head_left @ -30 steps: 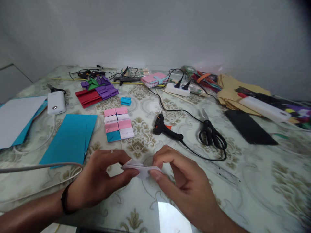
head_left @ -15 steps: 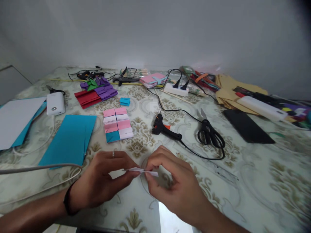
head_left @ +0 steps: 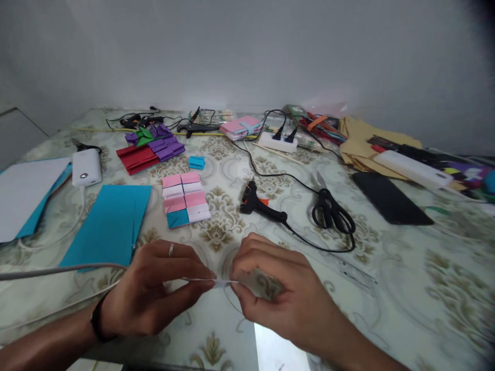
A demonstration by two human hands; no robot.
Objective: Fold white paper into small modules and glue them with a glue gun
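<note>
White paper piece (head_left: 221, 283) has turned from tilted to nearly edge-on since a second ago. It's over the tabletop (head_left: 410, 304), toward the front edge; left hand (head_left: 154, 288) pinching its left part, right hand (head_left: 274, 288) pinching its right end.

Containers: clear plastic pack (head_left: 212, 117) at back edge, thin stick-like contents, too small to ID. White power strip (head_left: 275, 144), also near back edge, has 2 black plugs (head_left: 290, 136) seated.

Surface: glossy floral tabletop, grey wall (head_left: 247, 51) behind its back edge.

Counts: 8 panels on the folded paper block (head_left: 185, 198) (4 pink, 3 white, 1 blue); 1 small blue folded piece (head_left: 197, 163) behind it; 1 glue gun (head_left: 266, 207) around mid-tabletop; 1 black slab (head_left: 390, 198) toward right edge; 1 white power bank (head_left: 86, 167) toward left edge. Blue sheets (head_left: 112, 221) overlap, count unclear.
</note>
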